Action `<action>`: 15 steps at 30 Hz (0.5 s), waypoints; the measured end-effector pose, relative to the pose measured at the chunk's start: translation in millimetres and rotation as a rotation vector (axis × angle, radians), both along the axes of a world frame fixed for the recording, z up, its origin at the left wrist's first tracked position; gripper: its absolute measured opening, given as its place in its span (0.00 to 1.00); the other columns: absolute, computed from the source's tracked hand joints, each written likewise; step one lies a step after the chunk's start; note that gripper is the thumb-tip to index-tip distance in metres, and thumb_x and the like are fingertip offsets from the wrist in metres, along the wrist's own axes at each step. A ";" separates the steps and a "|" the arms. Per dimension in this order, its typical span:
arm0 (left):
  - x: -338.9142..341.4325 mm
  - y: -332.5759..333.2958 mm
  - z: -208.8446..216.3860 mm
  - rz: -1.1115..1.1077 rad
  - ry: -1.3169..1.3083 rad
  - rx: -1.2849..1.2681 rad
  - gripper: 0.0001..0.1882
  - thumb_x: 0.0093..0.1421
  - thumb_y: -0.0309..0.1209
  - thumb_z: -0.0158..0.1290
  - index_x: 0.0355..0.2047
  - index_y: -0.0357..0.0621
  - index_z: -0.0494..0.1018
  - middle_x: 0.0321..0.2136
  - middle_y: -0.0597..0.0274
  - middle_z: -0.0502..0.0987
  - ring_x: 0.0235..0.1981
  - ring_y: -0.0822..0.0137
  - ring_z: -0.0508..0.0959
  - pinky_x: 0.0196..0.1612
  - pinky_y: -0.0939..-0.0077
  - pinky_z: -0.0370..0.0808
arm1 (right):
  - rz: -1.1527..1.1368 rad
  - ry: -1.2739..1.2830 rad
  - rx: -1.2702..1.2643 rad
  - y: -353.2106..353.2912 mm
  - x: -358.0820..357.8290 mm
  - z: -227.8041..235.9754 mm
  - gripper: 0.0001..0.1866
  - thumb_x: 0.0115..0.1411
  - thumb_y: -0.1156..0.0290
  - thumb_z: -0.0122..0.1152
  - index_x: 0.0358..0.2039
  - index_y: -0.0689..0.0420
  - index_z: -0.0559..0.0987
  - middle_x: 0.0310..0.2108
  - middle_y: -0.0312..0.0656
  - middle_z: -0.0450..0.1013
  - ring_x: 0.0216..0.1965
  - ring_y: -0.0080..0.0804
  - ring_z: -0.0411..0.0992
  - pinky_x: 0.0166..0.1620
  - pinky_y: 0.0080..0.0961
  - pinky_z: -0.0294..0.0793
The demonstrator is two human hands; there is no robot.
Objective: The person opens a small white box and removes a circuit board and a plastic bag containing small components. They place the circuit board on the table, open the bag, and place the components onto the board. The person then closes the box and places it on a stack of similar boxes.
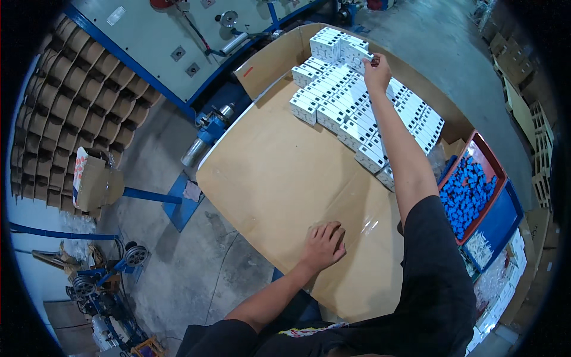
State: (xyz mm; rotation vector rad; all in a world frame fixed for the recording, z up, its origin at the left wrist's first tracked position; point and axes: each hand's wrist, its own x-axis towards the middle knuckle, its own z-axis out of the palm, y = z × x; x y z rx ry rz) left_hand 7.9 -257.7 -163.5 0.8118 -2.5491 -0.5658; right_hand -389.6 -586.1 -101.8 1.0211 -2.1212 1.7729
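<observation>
My right hand (378,74) reaches to the far side of the cardboard-covered table, its fingers pinched at the end of a white block (357,53) in a raised upper layer. Below and around it stand tight rows of like white rectangular blocks (351,89) with dark square openings along their tops. A shorter pair of stacks (325,46) sits just left of the held block. My left hand (324,245) lies on the bare cardboard (279,178) near my body, fingers loosely spread and holding nothing. The fingertips of my right hand are partly hidden.
A red tray (502,172) of small blue pieces stands at the table's right, beside a blue tray (505,220) with small white pieces. An upright cardboard wall (279,59) edges the far side. Left are a blue-framed machine (208,125) and a cardboard divider stack (71,107).
</observation>
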 end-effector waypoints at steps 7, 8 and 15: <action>-1.0 2.1 -4.3 0.005 -0.017 0.025 0.19 0.58 0.40 0.57 0.48 0.48 0.74 0.51 0.58 0.72 0.55 0.57 0.71 0.55 0.59 0.69 | -0.003 0.054 0.038 -22.8 3.3 -7.6 0.17 0.56 0.68 0.71 0.43 0.57 0.76 0.40 0.45 0.73 0.41 0.44 0.75 0.46 0.39 0.75; -1.4 2.0 -4.1 0.006 -0.013 0.032 0.19 0.58 0.40 0.57 0.48 0.48 0.74 0.52 0.58 0.72 0.55 0.57 0.71 0.56 0.59 0.69 | 0.007 0.051 0.041 -24.7 2.7 -8.0 0.17 0.56 0.68 0.71 0.44 0.57 0.76 0.41 0.46 0.72 0.42 0.44 0.75 0.46 0.39 0.75; -1.6 2.2 -6.8 0.003 -0.036 0.038 0.19 0.58 0.40 0.57 0.48 0.47 0.74 0.52 0.58 0.72 0.56 0.57 0.71 0.56 0.58 0.69 | 0.001 0.086 0.031 -31.4 8.1 -6.7 0.19 0.56 0.68 0.70 0.46 0.57 0.74 0.44 0.48 0.72 0.43 0.47 0.76 0.47 0.40 0.75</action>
